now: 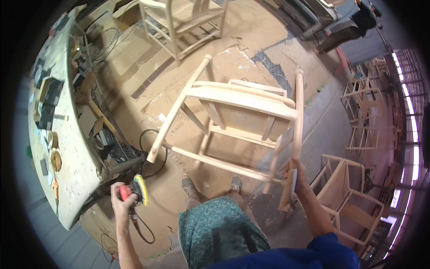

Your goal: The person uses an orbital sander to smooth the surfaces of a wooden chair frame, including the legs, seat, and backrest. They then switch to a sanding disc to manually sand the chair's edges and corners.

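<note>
In my left hand [118, 201] is a red and black random orbital sander [125, 193], its yellow-edged pad [144, 190] turned to the right. A cord hangs from the tool. An unfinished wooden chair [242, 101] is tipped over in front of me, with the underside of its seat [240, 118] showing. My right hand [298, 173] is closed around the near end of the chair's right leg [297, 111]. Below that hand a tan piece with a pale edge [286, 195] shows; whether it belongs to the chair I cannot tell. The sander is apart from the chair.
At left, a pale worktable [80, 158] carries boxes and tape rolls [55, 160]. A brush [99, 112] lies on its lower shelf. Another chair [191, 27] stands beyond; more frames [349, 191] are at right. A black hose [165, 160] crosses the cardboard-covered floor. A person [349, 28] is far right.
</note>
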A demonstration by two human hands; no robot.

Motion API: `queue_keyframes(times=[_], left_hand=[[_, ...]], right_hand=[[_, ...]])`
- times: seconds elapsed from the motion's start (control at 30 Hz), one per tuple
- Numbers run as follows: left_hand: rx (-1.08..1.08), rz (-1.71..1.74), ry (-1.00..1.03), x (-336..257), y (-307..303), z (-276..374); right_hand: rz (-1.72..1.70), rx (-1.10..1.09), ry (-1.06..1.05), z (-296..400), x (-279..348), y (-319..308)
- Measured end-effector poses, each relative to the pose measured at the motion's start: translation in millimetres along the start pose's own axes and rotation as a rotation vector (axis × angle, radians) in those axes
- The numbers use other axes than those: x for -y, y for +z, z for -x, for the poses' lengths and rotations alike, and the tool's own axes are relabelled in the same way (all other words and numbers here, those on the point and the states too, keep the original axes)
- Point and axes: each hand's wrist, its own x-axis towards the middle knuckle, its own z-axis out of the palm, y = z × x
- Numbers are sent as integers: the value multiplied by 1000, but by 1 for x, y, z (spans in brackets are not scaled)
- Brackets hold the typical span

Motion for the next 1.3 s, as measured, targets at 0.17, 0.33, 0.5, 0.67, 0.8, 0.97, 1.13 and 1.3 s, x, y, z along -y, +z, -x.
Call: queue_keyframes(times=[0.17, 0.33, 0.5, 0.67, 0.8, 0.97, 1.13, 1.3], left_hand=[[351, -11, -203, -50, 79, 4], [486, -326, 135, -62, 114, -26], [437, -624, 555, -93, 187, -45], [290, -688, 648, -90, 281, -83], [153, -823, 562, -93, 366, -113], [166, -944, 615, -60, 425, -104], [507, -954, 650, -70, 502, 3], [690, -929, 788, -55, 550, 88]], right_hand=[[-293, -254, 99, -8, -97, -11], [-544, -251, 362, -13, -163, 24], [-460, -418, 154, -48, -283, 61], [344, -470, 212, -31, -266, 21], [434, -580, 10, -38, -242, 3], [544, -658, 168, -92, -247, 24], [554, -691, 107, -95, -255, 18], [478, -701, -26, -97, -263, 21]])
